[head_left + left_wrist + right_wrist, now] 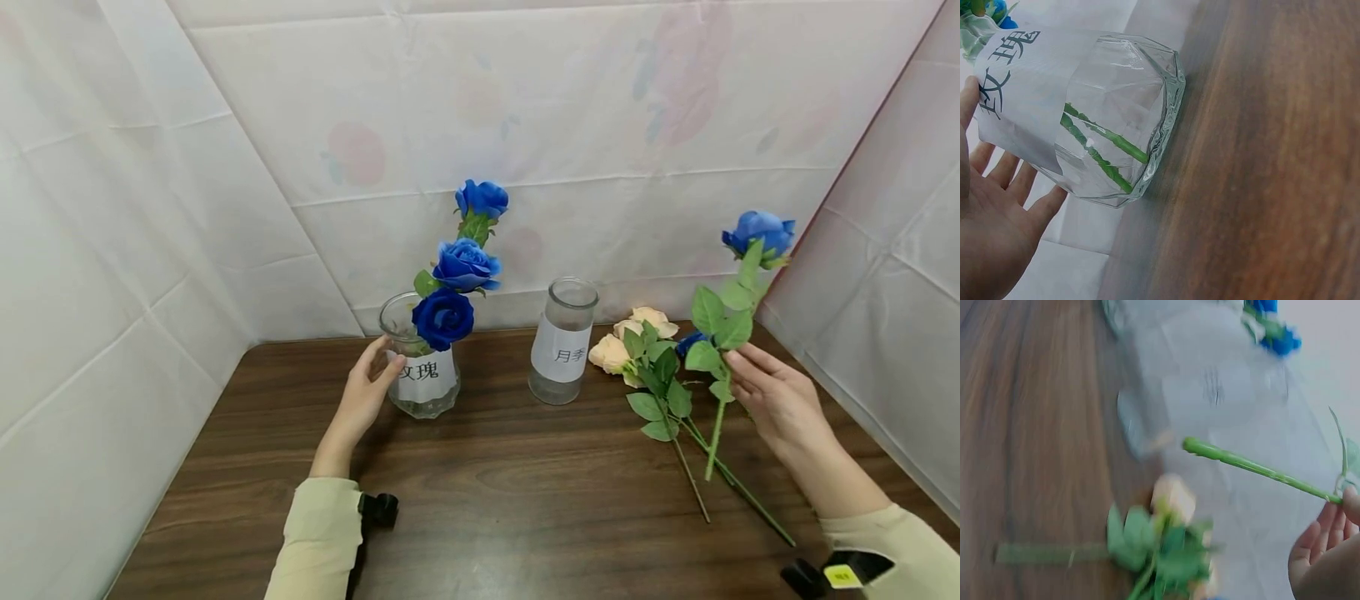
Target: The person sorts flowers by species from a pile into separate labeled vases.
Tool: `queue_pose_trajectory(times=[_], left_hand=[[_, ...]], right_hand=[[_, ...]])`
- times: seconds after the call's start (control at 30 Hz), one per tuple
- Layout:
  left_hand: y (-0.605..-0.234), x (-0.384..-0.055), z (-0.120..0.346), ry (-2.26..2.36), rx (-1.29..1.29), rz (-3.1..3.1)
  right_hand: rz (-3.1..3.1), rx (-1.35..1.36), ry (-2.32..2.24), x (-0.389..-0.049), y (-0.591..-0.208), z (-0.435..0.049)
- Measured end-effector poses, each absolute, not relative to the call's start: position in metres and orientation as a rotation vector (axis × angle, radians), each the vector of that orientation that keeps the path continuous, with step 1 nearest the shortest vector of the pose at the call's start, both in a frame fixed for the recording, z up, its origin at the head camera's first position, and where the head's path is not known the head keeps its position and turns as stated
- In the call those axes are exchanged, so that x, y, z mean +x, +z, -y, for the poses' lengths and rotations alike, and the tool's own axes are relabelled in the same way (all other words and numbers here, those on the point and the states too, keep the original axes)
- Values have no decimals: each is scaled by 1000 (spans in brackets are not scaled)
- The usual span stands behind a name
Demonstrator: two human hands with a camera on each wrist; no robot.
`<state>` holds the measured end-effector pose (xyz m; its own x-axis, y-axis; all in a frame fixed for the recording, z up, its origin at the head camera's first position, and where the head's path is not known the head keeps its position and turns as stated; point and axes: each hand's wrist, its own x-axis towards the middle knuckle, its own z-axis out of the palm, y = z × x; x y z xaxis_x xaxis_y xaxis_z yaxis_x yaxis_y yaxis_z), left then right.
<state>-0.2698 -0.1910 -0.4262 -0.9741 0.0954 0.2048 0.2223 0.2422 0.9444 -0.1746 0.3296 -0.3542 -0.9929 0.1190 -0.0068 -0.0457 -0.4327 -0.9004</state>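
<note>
My left hand (pixel 363 396) grips the side of a glass vase (pixel 423 406) at the left of the table, thumb toward the front and fingers around the back. A paper label (pixel 1035 94) with Chinese writing wraps the vase. Several blue roses (pixel 442 318) lean rightward out of its mouth, and two green stems (pixel 1107 150) show through the glass in the left wrist view. At the right, my right hand (pixel 783 408) pinches the leafy stem of another blue rose (pixel 761 233). That rose stands upright, its bloom on top and its cut stem end (pixel 1194 446) hanging below the hand.
A taller glass jar (pixel 558 390) with its own paper label stands mid-table near the back. Peach-coloured flowers (pixel 611 354) with green leaves lie right of it, stems toward the front, beside another blue bloom (pixel 690 342). White cloth (pixel 562 108) hangs behind and at both sides.
</note>
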Motion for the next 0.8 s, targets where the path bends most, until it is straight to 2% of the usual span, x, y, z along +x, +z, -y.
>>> queue_pose_trajectory(times=[0.4,0.8], left_hand=[[-426,-271,191,-1855,-303,2393],[-424,-270,192,-1872,-304,2383]], right_hand=[[1381,-23,2551,-207,-313,-207],[1045,-26,2623,-238,-299,-107]])
